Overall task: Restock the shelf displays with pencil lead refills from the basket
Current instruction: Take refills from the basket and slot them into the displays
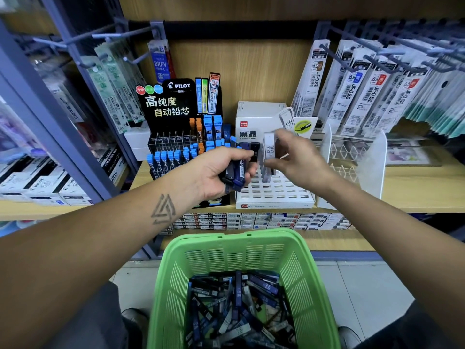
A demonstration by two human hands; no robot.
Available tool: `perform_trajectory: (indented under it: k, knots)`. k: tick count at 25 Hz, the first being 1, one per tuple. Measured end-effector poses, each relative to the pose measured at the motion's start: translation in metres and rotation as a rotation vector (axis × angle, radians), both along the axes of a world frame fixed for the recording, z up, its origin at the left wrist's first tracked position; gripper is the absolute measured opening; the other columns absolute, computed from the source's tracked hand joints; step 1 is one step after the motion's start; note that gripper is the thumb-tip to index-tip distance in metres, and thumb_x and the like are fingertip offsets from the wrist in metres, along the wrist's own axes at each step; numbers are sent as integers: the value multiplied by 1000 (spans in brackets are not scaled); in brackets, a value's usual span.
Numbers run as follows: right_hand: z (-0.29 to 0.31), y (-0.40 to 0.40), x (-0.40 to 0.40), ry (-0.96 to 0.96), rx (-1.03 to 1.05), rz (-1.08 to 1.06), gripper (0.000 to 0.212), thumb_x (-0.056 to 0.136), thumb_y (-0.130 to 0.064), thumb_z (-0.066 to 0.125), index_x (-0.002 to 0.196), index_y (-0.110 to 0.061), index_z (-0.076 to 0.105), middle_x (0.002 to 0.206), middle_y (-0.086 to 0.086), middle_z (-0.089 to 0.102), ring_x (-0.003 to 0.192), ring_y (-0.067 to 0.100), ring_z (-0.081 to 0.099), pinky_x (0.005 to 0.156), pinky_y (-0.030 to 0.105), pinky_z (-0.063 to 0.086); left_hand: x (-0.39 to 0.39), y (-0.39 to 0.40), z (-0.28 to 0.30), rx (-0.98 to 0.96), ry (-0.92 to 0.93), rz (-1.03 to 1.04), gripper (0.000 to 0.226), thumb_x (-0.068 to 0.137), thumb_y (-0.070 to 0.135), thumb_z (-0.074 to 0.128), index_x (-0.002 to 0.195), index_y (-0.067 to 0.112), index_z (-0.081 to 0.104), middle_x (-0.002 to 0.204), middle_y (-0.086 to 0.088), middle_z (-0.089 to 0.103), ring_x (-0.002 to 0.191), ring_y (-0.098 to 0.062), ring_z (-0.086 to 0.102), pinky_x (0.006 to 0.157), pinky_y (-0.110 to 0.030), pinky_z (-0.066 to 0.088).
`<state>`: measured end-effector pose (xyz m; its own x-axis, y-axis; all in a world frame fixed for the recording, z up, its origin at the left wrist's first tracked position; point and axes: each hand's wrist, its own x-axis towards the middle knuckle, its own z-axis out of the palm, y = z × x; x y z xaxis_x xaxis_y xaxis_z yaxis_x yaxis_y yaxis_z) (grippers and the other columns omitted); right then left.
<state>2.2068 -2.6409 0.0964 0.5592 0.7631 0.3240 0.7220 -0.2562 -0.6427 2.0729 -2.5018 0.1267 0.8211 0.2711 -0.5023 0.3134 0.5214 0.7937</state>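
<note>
My left hand [221,170] grips a bundle of dark blue and black lead refill cases [237,172] above the left edge of the white slotted display tray [276,193]. Just to its right, my right hand [297,157] pinches a clear grey refill case marked HB 0.5 [269,149], held upright over the tray's back rows. One or two grey cases stand in the tray below it. A green plastic basket [241,253] below the shelf holds a heap of blue, black and grey refill cases [239,308].
A black Pilot lead display [181,137] with blue and orange cases stands left of the tray. Behind the tray is a white box [259,114]. A clear acrylic rack [352,152] stands to the right. Hanging refill packs [377,91] fill the pegs above.
</note>
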Motion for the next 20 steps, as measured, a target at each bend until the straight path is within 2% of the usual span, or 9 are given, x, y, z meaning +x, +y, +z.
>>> perform_trajectory:
  k: [2, 3, 6, 9, 11, 16, 18, 20]
  knots:
    - [-1, -5, 2, 209, 43, -75, 52, 83, -1, 76, 116, -32, 49, 86, -3, 55, 70, 27, 66, 70, 40, 58, -1, 3, -4, 43, 55, 1, 8, 92, 7, 64, 86, 6, 60, 65, -9, 60, 52, -15, 56, 44, -20, 48]
    - [-4, -7, 3, 198, 24, -97, 53, 85, -1, 75, 114, -37, 48, 88, 0, 55, 70, 28, 68, 71, 43, 59, -1, 3, -6, 61, 77, -4, 11, 92, 8, 66, 83, 6, 59, 65, -9, 59, 52, -15, 54, 44, -20, 48]
    - [-15, -9, 2, 97, 1, -129, 33, 92, -8, 69, 103, -34, 52, 90, 3, 59, 71, 26, 68, 72, 42, 57, 0, 2, -9, 62, 108, -14, 13, 92, 8, 65, 81, 7, 58, 65, -9, 58, 53, -16, 54, 45, -20, 48]
    - [-22, -9, 0, 43, 12, -149, 16, 93, -9, 68, 103, -18, 59, 92, 2, 62, 65, 14, 61, 63, 26, 46, 0, 1, -11, 65, 112, -29, 13, 93, 7, 63, 82, 6, 58, 64, -10, 58, 54, -16, 54, 45, -20, 49]
    - [-24, -8, -1, 21, 0, -142, 13, 93, -8, 68, 101, -15, 61, 94, 1, 64, 63, 11, 59, 59, 21, 41, 0, 1, -12, 60, 111, -28, 10, 93, 6, 62, 84, 5, 58, 63, -10, 60, 53, -17, 56, 45, -21, 50]
    - [-26, -6, 1, -23, 10, -102, 7, 91, -9, 69, 96, -12, 64, 85, 0, 65, 65, 11, 57, 62, 24, 41, -1, 0, -11, 37, 101, -45, 7, 94, 5, 62, 88, 3, 62, 66, -11, 65, 52, -16, 64, 49, -22, 55]
    - [-28, -6, 1, -68, -1, -65, 3, 91, -8, 69, 92, -10, 67, 77, -4, 63, 66, 12, 56, 65, 30, 45, -1, -2, -10, 11, 87, -70, 7, 94, 4, 61, 88, 2, 61, 66, -12, 64, 51, -17, 63, 49, -22, 55]
    - [-32, -7, 3, -170, -16, -42, 2, 90, -9, 70, 91, -9, 71, 82, 0, 65, 76, 20, 60, 72, 39, 50, -1, -3, -10, 0, 80, -87, 6, 94, 3, 61, 88, 2, 60, 66, -13, 62, 50, -17, 62, 47, -22, 54]
